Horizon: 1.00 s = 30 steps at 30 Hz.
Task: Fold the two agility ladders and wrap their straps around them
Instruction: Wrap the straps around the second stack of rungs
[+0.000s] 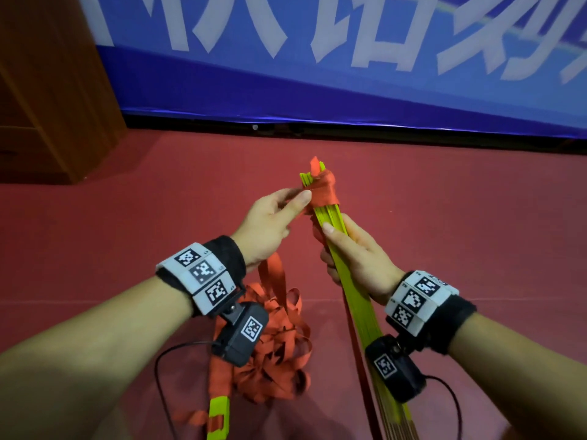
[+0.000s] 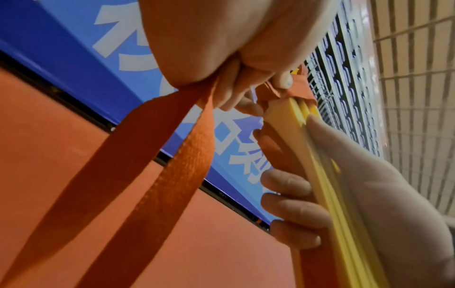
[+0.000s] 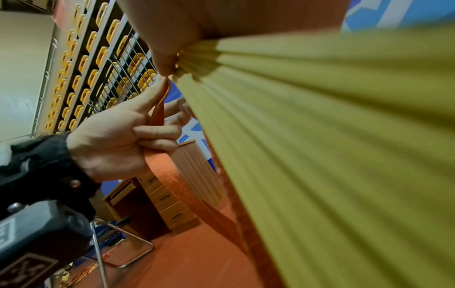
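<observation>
A stack of yellow-green ladder rungs (image 1: pixel 330 217) stands tilted above the red floor, its top end bound with orange strap (image 1: pixel 324 190). My right hand (image 1: pixel 352 252) grips the stack around its middle; the rungs (image 3: pixel 320 136) fill the right wrist view. My left hand (image 1: pixel 273 217) pinches the orange strap (image 2: pixel 172 155) just left of the wrapped end, and two lengths of it hang down from the palm. A loose heap of orange strap (image 1: pixel 273 354) with another yellow rung (image 1: pixel 217 417) lies on the floor under my left wrist.
A blue banner (image 1: pixel 317 74) with white characters runs along the far wall. A wooden cabinet (image 1: pixel 47 90) stands at the left. A metal chair frame (image 3: pixel 118 243) and a wooden desk with drawers (image 3: pixel 160 194) show in the right wrist view.
</observation>
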{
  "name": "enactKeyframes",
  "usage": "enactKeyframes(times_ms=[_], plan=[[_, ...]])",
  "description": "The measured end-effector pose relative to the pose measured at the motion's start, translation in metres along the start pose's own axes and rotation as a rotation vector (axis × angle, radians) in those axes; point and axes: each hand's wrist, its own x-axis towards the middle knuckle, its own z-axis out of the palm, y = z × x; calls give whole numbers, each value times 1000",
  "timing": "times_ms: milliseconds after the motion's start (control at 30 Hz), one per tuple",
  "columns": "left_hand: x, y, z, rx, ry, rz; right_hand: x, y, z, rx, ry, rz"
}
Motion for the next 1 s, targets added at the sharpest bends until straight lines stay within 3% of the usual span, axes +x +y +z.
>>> enactKeyframes(times_ms=[100,300,500,767,1000], plan=[[-5,2,-2,-88,-92,-62,1,-4,0,-30,-48,19],[-9,2,6,-106,-47,-46,-2,-10,0,-63,-85,153],[-9,8,18,-129,-34,-26,-8,-14,4,51,-122,300],[-14,8,37,-107,161,129,-3,2,-3,24,11,208],[-5,-11,32,41,481,109,1,21,0,-361,240,-9]])
